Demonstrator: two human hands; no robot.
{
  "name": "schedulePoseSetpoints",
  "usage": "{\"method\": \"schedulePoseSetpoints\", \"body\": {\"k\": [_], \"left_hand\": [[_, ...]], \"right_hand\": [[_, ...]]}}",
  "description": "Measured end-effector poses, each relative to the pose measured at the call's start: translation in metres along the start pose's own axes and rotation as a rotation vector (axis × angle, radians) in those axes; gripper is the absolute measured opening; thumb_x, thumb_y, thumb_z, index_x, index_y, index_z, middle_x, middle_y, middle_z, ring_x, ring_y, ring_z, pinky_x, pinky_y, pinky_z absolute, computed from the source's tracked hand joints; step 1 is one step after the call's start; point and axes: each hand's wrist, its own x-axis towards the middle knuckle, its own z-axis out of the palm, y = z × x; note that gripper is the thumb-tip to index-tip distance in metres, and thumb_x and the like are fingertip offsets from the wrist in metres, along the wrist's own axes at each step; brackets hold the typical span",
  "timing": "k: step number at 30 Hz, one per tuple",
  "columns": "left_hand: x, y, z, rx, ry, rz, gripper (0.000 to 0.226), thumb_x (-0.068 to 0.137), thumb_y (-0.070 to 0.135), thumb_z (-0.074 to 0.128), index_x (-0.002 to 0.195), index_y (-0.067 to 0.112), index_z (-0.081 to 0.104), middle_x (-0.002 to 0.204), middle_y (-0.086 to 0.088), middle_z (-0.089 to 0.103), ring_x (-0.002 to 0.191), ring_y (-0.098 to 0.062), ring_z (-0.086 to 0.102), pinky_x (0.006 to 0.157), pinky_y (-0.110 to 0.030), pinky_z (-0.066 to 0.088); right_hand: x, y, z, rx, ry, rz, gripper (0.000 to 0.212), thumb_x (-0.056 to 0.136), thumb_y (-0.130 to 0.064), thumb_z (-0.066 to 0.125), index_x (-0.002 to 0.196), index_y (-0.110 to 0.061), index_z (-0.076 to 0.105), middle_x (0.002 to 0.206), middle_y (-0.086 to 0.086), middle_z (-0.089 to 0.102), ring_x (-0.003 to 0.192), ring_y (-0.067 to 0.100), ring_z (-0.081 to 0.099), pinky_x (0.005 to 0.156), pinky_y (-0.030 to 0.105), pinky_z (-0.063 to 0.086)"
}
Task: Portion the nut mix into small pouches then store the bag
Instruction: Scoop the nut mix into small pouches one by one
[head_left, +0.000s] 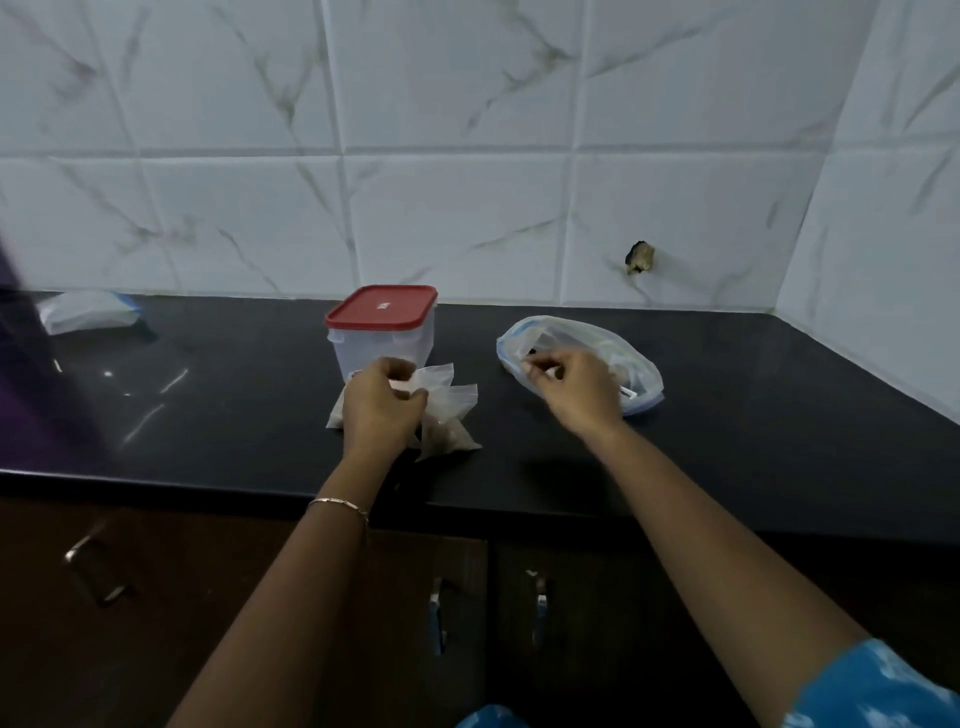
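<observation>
I have the left hand (382, 402) down on the small pouches (452, 415), which sit in a cluster at the near foot of the clear container (384, 343) with its red lid (382, 306) pressed on. The fingers there are curled and gathering the thin film of one pouch near its top. The right hand (576, 389) is at the mouth of the zip bag (644, 382), which lies flat on the dark worktop (753, 415) to the right, well apart from the pouches. Its thumb and forefinger pinch at the blue-edged rim. There is a small pale bit at the fingertips that I cannot identify.

I judge both plastics to be light, limp and slippery. The pouches look part filled and will sag and spill if lifted by the bottom, so I would take them by the gathered neck. The bag has no stiffness either. I would hold it by the seal strip, both corners if I can, and keep the mouth up.

A second plastic bag (85, 310) lies at the far left.
</observation>
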Motion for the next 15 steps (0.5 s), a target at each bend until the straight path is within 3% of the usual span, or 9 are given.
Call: {"method": "schedulePoseSetpoints", "body": {"k": [3,6,9,11,13,15], "left_hand": [[-0.004,0.019,0.016,0.139,0.138,0.184,0.041,0.083,0.013,0.069,0.122,0.013,0.055,0.127,-0.009,0.053,0.116,-0.025,0.047,0.093,-0.029,0.038],[-0.011,0.044,0.042,0.023,0.158,0.391,0.034,0.084,0.005,0.062,0.117,0.012,0.056,0.126,-0.009,0.047,0.112,-0.025,0.047,0.09,-0.027,0.039],[-0.016,0.059,0.077,-0.076,-0.048,0.434,0.027,0.084,0.001,0.058,0.109,0.012,0.06,0.12,-0.003,0.044,0.102,-0.022,0.057,0.092,-0.036,0.05],[-0.021,0.063,0.098,-0.015,-0.245,0.385,0.032,0.087,0.007,0.06,0.119,0.011,0.056,0.129,-0.006,0.041,0.112,-0.026,0.055,0.1,-0.03,0.044],[-0.023,0.06,0.116,0.106,-0.447,0.389,0.058,0.089,0.015,0.062,0.141,0.011,0.037,0.15,-0.012,0.026,0.135,-0.03,0.037,0.109,-0.028,0.028],[-0.023,0.052,0.125,0.221,-0.563,0.387,0.076,0.091,0.025,0.061,0.151,0.012,0.016,0.16,-0.013,0.005,0.147,-0.03,0.015,0.116,-0.032,0.015]], "right_hand": [[0.016,0.032,-0.033,-0.168,0.145,0.031,0.014,0.089,-0.025,0.063,0.098,-0.026,0.074,0.1,-0.004,0.073,0.097,0.021,0.064,0.089,0.037,0.049],[0.022,0.065,-0.053,-0.404,0.111,0.058,0.02,0.089,-0.023,0.061,0.106,-0.028,0.072,0.109,0.0,0.069,0.107,0.026,0.057,0.092,0.037,0.044],[0.022,0.084,-0.054,-0.601,0.013,0.06,0.026,0.094,-0.029,0.053,0.113,-0.024,0.071,0.113,0.004,0.064,0.11,0.028,0.053,0.09,0.038,0.039],[0.022,0.087,-0.051,-0.669,-0.001,0.048,0.029,0.097,-0.034,0.048,0.113,-0.024,0.07,0.113,0.003,0.062,0.11,0.027,0.052,0.089,0.038,0.037],[0.022,0.089,-0.049,-0.724,-0.021,0.03,0.031,0.097,-0.04,0.048,0.115,-0.025,0.068,0.115,0.003,0.06,0.113,0.026,0.05,0.091,0.04,0.035],[0.023,0.089,-0.047,-0.743,-0.046,0.032,0.031,0.096,-0.042,0.05,0.115,-0.026,0.067,0.118,0.002,0.058,0.115,0.025,0.049,0.093,0.04,0.033]]}}
